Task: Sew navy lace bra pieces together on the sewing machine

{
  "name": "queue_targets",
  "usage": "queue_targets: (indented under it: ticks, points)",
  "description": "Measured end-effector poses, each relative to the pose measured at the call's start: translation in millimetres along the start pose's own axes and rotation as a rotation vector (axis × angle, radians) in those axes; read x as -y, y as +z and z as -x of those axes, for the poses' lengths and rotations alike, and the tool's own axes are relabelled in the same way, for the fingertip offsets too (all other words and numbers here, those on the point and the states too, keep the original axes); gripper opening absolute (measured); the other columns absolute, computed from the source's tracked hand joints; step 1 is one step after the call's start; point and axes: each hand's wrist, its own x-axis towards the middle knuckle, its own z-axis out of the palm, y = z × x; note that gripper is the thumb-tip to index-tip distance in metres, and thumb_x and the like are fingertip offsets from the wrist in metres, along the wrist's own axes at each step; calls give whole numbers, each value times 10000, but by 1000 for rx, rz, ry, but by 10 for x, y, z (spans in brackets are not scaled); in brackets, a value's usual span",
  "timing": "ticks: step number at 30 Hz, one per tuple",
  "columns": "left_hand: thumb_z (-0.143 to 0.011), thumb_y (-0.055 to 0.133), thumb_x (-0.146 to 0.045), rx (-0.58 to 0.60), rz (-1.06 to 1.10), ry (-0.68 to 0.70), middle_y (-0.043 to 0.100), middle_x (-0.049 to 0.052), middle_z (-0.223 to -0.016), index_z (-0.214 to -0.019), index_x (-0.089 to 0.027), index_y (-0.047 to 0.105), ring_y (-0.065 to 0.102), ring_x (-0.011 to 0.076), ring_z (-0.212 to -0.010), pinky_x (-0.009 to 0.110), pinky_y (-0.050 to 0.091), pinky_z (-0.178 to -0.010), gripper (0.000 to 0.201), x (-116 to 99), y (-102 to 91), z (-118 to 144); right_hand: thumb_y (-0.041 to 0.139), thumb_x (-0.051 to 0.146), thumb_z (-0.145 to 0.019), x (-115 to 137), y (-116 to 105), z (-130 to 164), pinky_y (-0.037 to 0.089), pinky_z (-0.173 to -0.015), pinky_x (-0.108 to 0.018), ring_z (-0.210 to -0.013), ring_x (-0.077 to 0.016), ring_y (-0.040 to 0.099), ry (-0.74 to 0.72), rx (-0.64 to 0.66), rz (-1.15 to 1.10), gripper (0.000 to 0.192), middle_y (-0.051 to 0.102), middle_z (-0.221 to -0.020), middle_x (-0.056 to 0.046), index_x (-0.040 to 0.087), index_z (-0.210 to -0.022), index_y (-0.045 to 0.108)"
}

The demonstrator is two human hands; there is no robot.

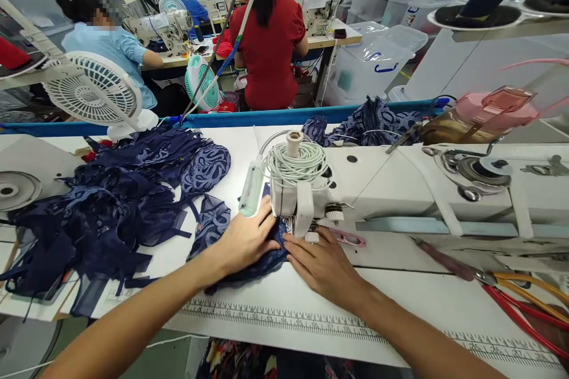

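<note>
The navy lace piece [262, 263] lay on the desk [444, 293], its right edge under the needle end of the white sewing machine [382, 189]. The left hand [251, 234] rested on the lace, thumb parted from the fingers; whether it pinched any cloth could not be told. The right hand [326, 263] was spread nearly flat, fingertips touching the lace's right edge, with a pink tool [349, 238] just beyond it. A heap of navy lace pieces [111, 207] lay at left, and shears [484, 278] at right. A ruler scale [311, 325] ran along the near edge.
</note>
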Motion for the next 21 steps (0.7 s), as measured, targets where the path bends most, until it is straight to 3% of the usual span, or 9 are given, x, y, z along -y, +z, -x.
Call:
queue_targets:
  ticks: [4, 9, 14, 18, 21]
  points:
    - [-947, 486, -258, -116, 31, -11, 601, 153, -1219, -1204, -147, 540, 561, 277, -1163, 447, 504, -962, 285, -179, 90, 132, 485, 214, -968, 8, -5, -2, 347, -912, -400, -849, -197, 614, 0, -20, -9, 227, 734, -983, -57, 196, -1101, 668]
    - [-936, 504, -240, -92, 43, -1, 563, 163, -1299, -1264, -112, 512, 524, 274, -1220, 480, 435, -1071, 353, -216, 108, 254, 483, 191, -970, 46, -33, 16, 359, -921, -384, -878, -188, 617, 0, -43, -111, 211, 716, -1080, -48, 198, -1083, 660]
    - [-943, 505, -251, -126, 4, 30, 562, 174, -1321, -1326, -81, 466, 508, 269, -1258, 495, 405, -1106, 420, -311, 117, 445, 479, 194, -976, 30, -86, 21, 416, -760, -313, -729, -157, 606, 100, -57, -132, 196, 711, -849, -39, 194, -1078, 646]
    - [-946, 499, -256, -151, 3, 33, 564, 175, -1327, -1338, -88, 462, 487, 281, -1286, 560, 353, -1126, 428, -329, 159, 507, 432, 129, -960, 27, -114, -110, 369, -585, -282, -593, -127, 538, 33, 80, 35, 256, 662, -802, -16, 219, -1089, 634]
    - [-950, 490, -262, -154, 7, 37, 564, 176, -1330, -1333, -82, 468, 478, 291, -1295, 585, 330, -1129, 424, -319, 166, 504, 404, 11, -879, 69, -86, -226, 269, -507, -289, -502, -100, 439, -30, 189, 138, 318, 620, -799, 7, 216, -960, 633]
